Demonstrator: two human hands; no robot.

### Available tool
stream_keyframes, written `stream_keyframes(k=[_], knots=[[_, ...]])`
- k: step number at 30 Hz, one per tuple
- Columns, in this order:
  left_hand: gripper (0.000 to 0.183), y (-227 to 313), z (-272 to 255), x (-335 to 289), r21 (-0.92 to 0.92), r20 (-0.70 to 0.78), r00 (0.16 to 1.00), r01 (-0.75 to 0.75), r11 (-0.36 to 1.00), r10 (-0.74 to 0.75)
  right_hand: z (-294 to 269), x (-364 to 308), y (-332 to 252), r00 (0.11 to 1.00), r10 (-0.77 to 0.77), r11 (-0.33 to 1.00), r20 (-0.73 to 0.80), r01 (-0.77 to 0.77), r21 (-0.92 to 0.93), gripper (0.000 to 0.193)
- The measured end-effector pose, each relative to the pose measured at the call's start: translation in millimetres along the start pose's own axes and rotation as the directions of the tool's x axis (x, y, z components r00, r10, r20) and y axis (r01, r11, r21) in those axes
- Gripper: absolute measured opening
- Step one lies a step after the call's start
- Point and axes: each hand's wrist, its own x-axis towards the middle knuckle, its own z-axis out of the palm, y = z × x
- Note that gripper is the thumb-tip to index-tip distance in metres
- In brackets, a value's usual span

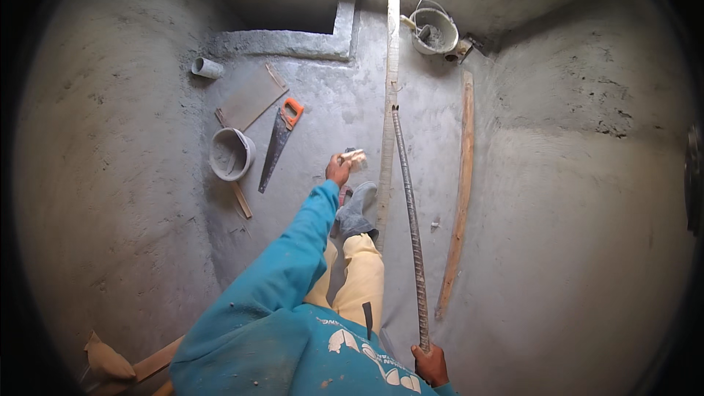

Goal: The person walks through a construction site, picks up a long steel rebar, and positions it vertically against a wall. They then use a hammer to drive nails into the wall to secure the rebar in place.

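My left hand (pixel 339 169) reaches forward over the grey boots, its fingers closed on a small pale piece (pixel 356 159) that is too blurred to name. Low on the right, my right hand (pixel 430 365) is wrapped round the lower end of a long ribbed rod (pixel 414 231), dark grey like rebar. The rod runs away from me, its far end beside a long pale wooden batten (pixel 389 73). One grey boot (pixel 357 202) shows plainly below my left hand; the other is partly hidden by the forearm.
On the left are a handsaw (pixel 279 143) with an orange handle, a flat board (pixel 253 97), a bucket (pixel 248 150) and a short pipe (pixel 207 68). A wooden strip (pixel 460 198) lies right. Beyond stands a mortar bucket (pixel 449 37); a raised concrete kerb (pixel 286 44) edges a dark opening.
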Motion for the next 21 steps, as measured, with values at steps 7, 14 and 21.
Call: stream_keyframes(k=[7, 14, 21], knots=[[0.051, 75, 54, 53, 0.076, -0.045, 0.997, -0.055, 0.996, 0.058, -48, -5, -14, 0.994, -0.073, 0.863, 0.076, 0.101, -0.495, 0.030], [0.051, 115, 98, 128, -0.044, 0.062, 0.996, -0.058, 0.997, 0.061, -65, -21, -76, 0.983, 0.171, 0.722, 0.061, -0.083, -0.687, 0.026], [0.054, 136, 119, 184, -0.100, 0.226, 0.973, -0.023, 0.995, 0.045, -60, -58, -229, 0.842, 0.533, 0.779, -0.082, -0.526, -0.341, 0.042]])
